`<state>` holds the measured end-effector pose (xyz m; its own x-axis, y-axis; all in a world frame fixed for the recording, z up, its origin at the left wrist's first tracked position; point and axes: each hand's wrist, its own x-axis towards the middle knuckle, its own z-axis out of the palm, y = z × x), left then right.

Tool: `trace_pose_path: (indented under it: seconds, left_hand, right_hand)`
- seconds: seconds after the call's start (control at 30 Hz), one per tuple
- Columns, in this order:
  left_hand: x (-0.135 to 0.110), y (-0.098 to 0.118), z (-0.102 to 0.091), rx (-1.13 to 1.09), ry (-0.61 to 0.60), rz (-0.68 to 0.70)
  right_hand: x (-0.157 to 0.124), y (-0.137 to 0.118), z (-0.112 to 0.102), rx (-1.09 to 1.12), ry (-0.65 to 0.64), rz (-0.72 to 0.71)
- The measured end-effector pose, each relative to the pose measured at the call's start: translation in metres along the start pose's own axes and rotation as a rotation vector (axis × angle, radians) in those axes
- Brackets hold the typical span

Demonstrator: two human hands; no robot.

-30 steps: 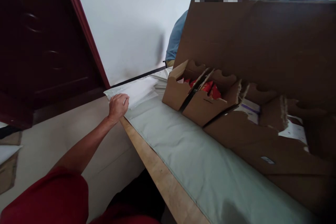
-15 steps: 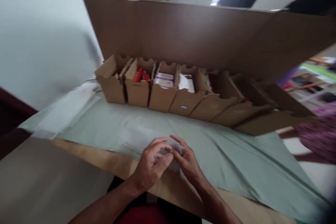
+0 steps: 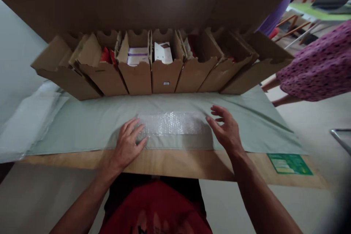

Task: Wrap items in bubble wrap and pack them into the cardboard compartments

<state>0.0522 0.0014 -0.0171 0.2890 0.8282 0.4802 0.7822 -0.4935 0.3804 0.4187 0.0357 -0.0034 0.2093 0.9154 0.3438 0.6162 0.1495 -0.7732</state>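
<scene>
A sheet of clear bubble wrap (image 3: 171, 124) lies flat on the pale green cloth (image 3: 82, 128) that covers the wooden table (image 3: 178, 164). My left hand (image 3: 127, 142) rests open with its fingers spread on the wrap's left end. My right hand (image 3: 226, 128) is open too, fingers apart, at the wrap's right end, just off or barely touching it. Behind the wrap stands a row of brown cardboard bins (image 3: 164, 65), some holding red packets (image 3: 105, 55) and white boxes (image 3: 163, 52).
A large cardboard flap (image 3: 150, 0) rises behind the bins. A stack of clear bags (image 3: 24, 124) lies at the table's left end. A green label (image 3: 289, 163) sits on the wood at right. A person in a purple patterned garment (image 3: 318, 69) stands at right.
My view swung from the table's left end to its front. My left hand left the bag stack, both hands met over the wrap, then spread it out flat.
</scene>
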Motion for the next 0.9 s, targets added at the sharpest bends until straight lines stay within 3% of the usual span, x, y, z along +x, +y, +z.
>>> trace_pose_path:
  seconds: [0.1, 0.17, 0.23, 0.33, 0.43, 0.67, 0.77, 0.83, 0.9]
  left_hand:
    - [0.008, 0.011, -0.004, -0.013, 0.014, 0.067]
    - [0.009, 0.022, -0.003, -0.015, -0.008, 0.118]
    - [0.006, 0.034, 0.001, 0.007, -0.071, 0.147]
    - [-0.002, 0.045, 0.009, 0.066, -0.156, 0.143]
    - [-0.010, 0.047, 0.012, 0.081, -0.156, 0.138]
    - [-0.010, 0.051, -0.006, 0.007, 0.006, 0.144]
    - [0.000, 0.055, -0.011, -0.013, 0.063, 0.180]
    - [0.012, 0.054, -0.008, -0.021, 0.052, 0.214]
    - [0.028, 0.048, -0.002, -0.013, -0.002, 0.200]
  right_hand:
    - [-0.009, -0.011, -0.004, -0.096, -0.273, -0.205]
    - [-0.013, -0.016, 0.005, -0.166, -0.451, -0.314]
    - [-0.014, -0.018, 0.020, -0.227, -0.528, -0.350]
    - [-0.010, -0.013, 0.039, -0.240, -0.503, -0.312]
    - [-0.003, -0.013, 0.044, -0.216, -0.494, -0.294]
    - [0.017, -0.058, 0.009, -0.086, -0.584, -0.030]
    - [0.040, -0.073, -0.002, -0.097, -0.664, -0.091]
    - [0.063, -0.075, -0.002, -0.222, -0.713, -0.165]
    - [0.083, -0.071, -0.001, -0.421, -0.591, -0.231]
